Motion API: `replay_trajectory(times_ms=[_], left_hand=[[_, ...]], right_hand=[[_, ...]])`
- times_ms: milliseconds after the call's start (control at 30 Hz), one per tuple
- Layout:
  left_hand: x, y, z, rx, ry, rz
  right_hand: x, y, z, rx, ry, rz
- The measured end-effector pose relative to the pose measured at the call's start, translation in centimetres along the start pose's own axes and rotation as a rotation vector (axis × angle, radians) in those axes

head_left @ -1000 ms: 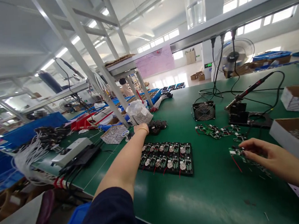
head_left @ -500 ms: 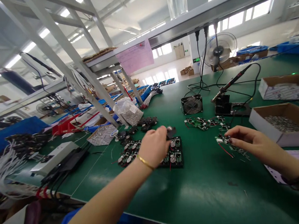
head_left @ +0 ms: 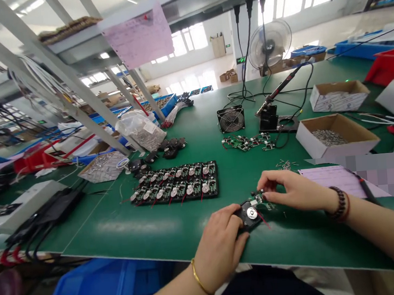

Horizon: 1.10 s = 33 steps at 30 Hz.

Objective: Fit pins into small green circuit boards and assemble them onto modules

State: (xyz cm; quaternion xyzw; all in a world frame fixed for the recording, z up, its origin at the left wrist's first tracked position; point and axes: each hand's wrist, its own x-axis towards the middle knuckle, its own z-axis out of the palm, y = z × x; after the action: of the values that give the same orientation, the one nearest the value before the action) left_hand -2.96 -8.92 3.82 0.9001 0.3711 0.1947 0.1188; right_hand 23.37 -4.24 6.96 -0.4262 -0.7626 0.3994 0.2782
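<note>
On the green bench [head_left: 149, 235] lie two rows of black modules [head_left: 174, 191], with a clear bag [head_left: 144, 131] at their eleven o'clock, a square fan [head_left: 231, 120] between one and two, a soldering-iron stand [head_left: 267, 119] at two, a pink sheet [head_left: 325, 179] at three and a white unit [head_left: 24, 202] at nine.

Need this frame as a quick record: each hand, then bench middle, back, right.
left hand: gripping flat black plastic housing with round silver disc
right hand: pinching small green circuit board at the housing; contact unclear
middle: two rows of black units with green boards and silver discs
back: square black fan with metal grille
right: open white cardboard box holding small metal pieces
</note>
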Motion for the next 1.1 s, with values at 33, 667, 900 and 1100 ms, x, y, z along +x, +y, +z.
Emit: replay_trajectory(times_ms=[33, 667, 900, 1100], left_hand=[[0.1, -0.2, -0.2, -0.037, -0.003, -0.005], [1.2, 1.4, 2.8, -0.267, 0.049, -0.265], [1.5, 1.1, 1.5, -0.29, 0.024, -0.172], [2.3, 1.3, 0.7, -0.183, -0.069, -0.119]], right_hand=[[-0.1, -0.1, 0.2, -0.007, -0.025, -0.017], [0.1, -0.2, 2.8, -0.146, -0.01, -0.023], [-0.6, -0.5, 3.5, -0.444, 0.018, -0.152], [-0.4, 0.6, 3.0, -0.402, -0.018, -0.098]])
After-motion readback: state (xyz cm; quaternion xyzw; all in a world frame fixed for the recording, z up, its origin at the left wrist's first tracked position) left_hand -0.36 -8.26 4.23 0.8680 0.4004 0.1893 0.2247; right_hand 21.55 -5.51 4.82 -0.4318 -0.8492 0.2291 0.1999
